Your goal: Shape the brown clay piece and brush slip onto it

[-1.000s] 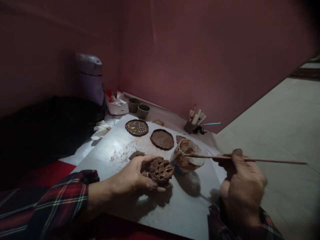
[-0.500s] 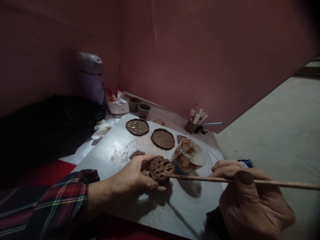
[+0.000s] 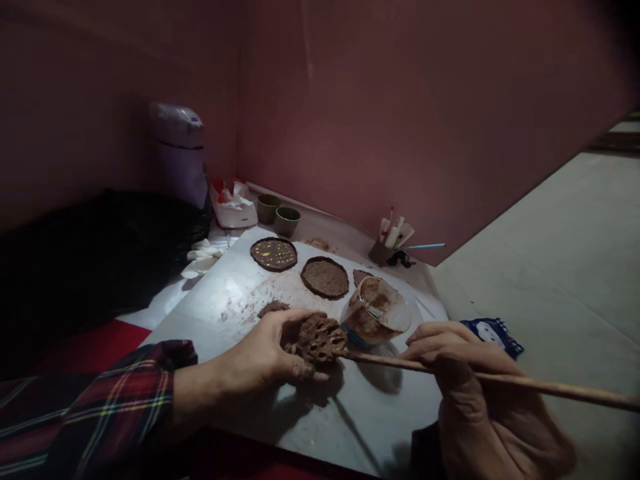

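In the corner by the big pink wall [image 3: 400, 100], next to the pale floor [image 3: 560, 227], there is a white worktop [image 3: 205, 313]. A big black thing [image 3: 100, 247] lies at its left side; it is too dark to tell what it is. The left hand [image 3: 255, 350] is closed around a brown lump [image 3: 321, 339] full of holes, low over the near part of the worktop. The right hand [image 3: 505, 420] is pinched shut on a long thin stick [image 3: 390, 362], and the stick's tip touches the right edge of the lump, or almost does. Just beside the lump is a see-through glass [image 3: 380, 320] with brown smears on it. Past it lie a plain brown circle [image 3: 325, 278] and a brown circle with yellow dots [image 3: 273, 255], both flat. The smallest things are the brown crumbs [image 3: 240, 305] on the worktop. The lump looks soft and wet, so a hard poke could break the thin bits between the holes. A tight squeeze from the left hand could squash it out of shape, and a loose one could let it slip. The stick passes close to the glass, so a swing that way could bump it and maybe spill what is inside.
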Demonstrator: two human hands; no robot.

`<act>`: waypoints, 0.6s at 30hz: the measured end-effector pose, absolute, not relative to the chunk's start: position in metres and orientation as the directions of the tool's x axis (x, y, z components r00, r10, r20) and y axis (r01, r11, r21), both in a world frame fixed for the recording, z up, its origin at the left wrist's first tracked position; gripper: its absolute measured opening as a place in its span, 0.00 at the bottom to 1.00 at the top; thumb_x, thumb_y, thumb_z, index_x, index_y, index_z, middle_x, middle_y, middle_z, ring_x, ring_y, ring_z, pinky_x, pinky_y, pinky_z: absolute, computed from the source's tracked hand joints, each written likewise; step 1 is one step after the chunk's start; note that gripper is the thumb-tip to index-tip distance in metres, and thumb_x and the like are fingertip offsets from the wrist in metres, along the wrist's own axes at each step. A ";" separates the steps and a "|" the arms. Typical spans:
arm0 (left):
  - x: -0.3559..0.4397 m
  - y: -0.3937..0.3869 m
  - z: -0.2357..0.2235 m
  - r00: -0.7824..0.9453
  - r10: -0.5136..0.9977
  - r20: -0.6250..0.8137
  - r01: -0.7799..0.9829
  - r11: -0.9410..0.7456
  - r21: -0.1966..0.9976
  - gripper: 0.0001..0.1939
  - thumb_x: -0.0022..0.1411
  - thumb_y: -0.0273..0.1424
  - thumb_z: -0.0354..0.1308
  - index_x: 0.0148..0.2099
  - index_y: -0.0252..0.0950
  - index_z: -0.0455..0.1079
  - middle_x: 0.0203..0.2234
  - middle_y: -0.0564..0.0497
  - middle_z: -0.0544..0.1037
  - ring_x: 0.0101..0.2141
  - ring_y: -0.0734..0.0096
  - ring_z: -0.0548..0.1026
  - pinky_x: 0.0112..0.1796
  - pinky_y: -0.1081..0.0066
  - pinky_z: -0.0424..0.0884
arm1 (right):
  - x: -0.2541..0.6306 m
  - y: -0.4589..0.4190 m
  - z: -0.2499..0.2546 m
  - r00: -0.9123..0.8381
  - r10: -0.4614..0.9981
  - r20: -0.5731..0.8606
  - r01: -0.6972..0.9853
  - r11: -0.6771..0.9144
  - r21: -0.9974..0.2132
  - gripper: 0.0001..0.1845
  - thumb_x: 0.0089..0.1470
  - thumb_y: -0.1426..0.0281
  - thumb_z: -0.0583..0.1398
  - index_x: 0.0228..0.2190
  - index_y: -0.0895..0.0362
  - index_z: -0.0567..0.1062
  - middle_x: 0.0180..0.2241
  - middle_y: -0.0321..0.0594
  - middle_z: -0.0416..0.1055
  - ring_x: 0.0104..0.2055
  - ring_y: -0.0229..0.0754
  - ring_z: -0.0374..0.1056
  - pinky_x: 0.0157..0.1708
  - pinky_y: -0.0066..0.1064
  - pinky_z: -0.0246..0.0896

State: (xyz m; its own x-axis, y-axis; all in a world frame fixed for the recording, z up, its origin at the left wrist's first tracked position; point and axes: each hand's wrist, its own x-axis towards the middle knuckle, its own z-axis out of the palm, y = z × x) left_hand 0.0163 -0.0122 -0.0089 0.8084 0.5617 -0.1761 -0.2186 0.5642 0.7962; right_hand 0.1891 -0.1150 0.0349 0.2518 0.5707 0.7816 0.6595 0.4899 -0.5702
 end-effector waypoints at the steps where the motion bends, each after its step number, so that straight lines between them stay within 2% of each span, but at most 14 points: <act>1: 0.016 -0.012 -0.009 0.805 0.566 -0.178 -0.219 0.562 0.798 0.29 0.39 0.16 0.69 0.46 0.35 0.74 0.41 0.46 0.79 0.42 0.62 0.75 0.40 0.68 0.73 | 0.190 -0.115 0.034 0.237 0.586 0.775 0.650 0.497 -0.575 0.06 0.56 0.76 0.58 0.29 0.55 0.73 0.26 0.36 0.71 0.35 0.43 0.69 0.38 0.39 0.62; 5: 0.016 -0.011 -0.008 0.800 0.571 -0.185 -0.217 0.562 0.798 0.28 0.38 0.15 0.68 0.45 0.35 0.75 0.41 0.45 0.79 0.42 0.61 0.75 0.40 0.67 0.72 | 0.192 -0.112 0.028 0.239 0.603 0.761 0.604 0.522 -0.602 0.06 0.56 0.76 0.58 0.29 0.55 0.73 0.25 0.35 0.71 0.34 0.42 0.70 0.36 0.37 0.63; 9: 0.015 -0.012 -0.008 0.813 0.554 -0.181 -0.215 0.574 0.790 0.27 0.39 0.16 0.69 0.45 0.35 0.75 0.40 0.46 0.79 0.41 0.62 0.75 0.40 0.68 0.72 | 0.190 -0.110 0.024 0.273 0.559 0.783 0.599 0.538 -0.593 0.07 0.55 0.77 0.59 0.27 0.56 0.72 0.23 0.34 0.69 0.31 0.41 0.69 0.34 0.36 0.63; 13: 0.015 -0.015 -0.008 0.858 0.496 -0.131 -0.223 0.591 0.775 0.28 0.44 0.19 0.68 0.50 0.37 0.73 0.43 0.45 0.78 0.41 0.63 0.76 0.40 0.68 0.72 | 0.187 -0.106 0.028 0.451 0.452 0.769 0.622 0.459 -0.635 0.10 0.57 0.73 0.58 0.24 0.57 0.72 0.22 0.35 0.69 0.28 0.40 0.68 0.30 0.33 0.61; 16: 0.014 -0.016 -0.007 0.878 0.467 -0.105 -0.224 0.596 0.771 0.29 0.45 0.19 0.67 0.52 0.35 0.72 0.43 0.44 0.78 0.41 0.64 0.76 0.42 0.69 0.71 | 0.189 -0.101 0.033 0.552 0.405 0.729 0.564 0.463 -0.684 0.15 0.59 0.69 0.56 0.22 0.57 0.72 0.20 0.36 0.68 0.26 0.40 0.67 0.26 0.33 0.59; 18: 0.014 -0.015 -0.006 0.879 0.465 -0.108 -0.222 0.599 0.770 0.29 0.44 0.18 0.67 0.52 0.35 0.72 0.42 0.44 0.78 0.41 0.65 0.76 0.42 0.69 0.71 | 0.193 -0.099 0.037 0.612 0.352 0.708 0.538 0.471 -0.699 0.16 0.58 0.70 0.56 0.19 0.56 0.69 0.18 0.35 0.66 0.23 0.40 0.66 0.25 0.34 0.59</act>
State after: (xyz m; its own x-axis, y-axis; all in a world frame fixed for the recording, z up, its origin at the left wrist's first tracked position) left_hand 0.0143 -0.0152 -0.0061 0.8788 0.4648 -0.1080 -0.2220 0.5987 0.7696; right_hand 0.1935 -0.0992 0.0366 0.6121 0.3522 0.7080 0.5380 0.4706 -0.6993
